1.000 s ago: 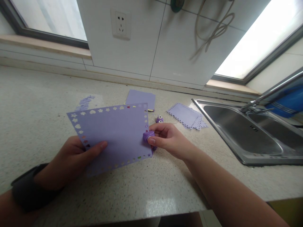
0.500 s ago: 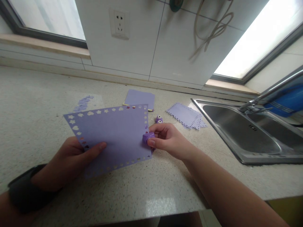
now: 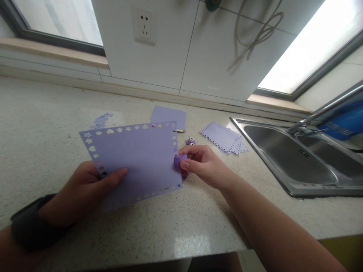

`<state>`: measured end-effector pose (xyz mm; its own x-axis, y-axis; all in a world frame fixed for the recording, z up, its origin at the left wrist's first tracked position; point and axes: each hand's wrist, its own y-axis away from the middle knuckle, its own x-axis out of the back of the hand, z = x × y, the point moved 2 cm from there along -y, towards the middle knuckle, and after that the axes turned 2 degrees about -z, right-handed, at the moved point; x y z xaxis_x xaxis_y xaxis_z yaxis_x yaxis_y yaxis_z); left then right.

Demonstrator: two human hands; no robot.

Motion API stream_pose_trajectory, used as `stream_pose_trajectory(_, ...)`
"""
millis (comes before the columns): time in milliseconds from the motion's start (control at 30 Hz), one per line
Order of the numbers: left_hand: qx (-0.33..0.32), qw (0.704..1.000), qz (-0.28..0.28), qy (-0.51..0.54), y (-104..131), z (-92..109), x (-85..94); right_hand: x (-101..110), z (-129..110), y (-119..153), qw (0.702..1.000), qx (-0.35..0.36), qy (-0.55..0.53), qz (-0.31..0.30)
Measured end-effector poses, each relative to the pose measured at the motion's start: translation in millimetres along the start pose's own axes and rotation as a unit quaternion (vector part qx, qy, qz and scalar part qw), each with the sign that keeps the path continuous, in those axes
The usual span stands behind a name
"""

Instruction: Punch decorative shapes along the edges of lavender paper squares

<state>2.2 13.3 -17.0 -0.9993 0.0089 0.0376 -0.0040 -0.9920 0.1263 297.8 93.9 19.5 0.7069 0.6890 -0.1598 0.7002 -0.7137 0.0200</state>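
My left hand [image 3: 96, 185] grips a sheet of purple paper [image 3: 141, 158] by its left edge, thumb on top and the other fingers underneath. Rows of small punched shapes, such as stars, hearts and flowers, run along the paper's borders. At the right edge of the sheet, my right hand [image 3: 202, 164] is closed around a small purple craft punch [image 3: 180, 160], between thumb and fingers. The punch sits over the paper's edge; its underside is partly hidden. Just beyond the right hand lie small purple pieces with eye-like white rounds [image 3: 191, 141], partly covered by the fingers.
Behind the held sheet lies a stack of plain purple paper [image 3: 169, 115]. To the right are several purple sheets with punched edges [image 3: 221, 136], near a steel sink [image 3: 283, 151]. Small purple cut-outs [image 3: 102, 120] are piled at the back left of the speckled counter [image 3: 159, 230].
The right hand and punch have shifted slightly right and up. The sheet has moved slightly upward, with the left hand still holding it.
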Motion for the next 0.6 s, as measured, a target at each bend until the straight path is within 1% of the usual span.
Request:
stream_pose_trajectory(300,0.015,1.0,-0.003,0.016,0.1,-2.5,2.0,2.3,0.5,-0.3,1.0,0.006,-0.009,0.001)
stream_pose_trajectory(600,0.006,1.0,0.012,0.008,-0.8,0.9,-1.7,0.4,-1.5,0.3,1.0,0.001,-0.007,-0.005)
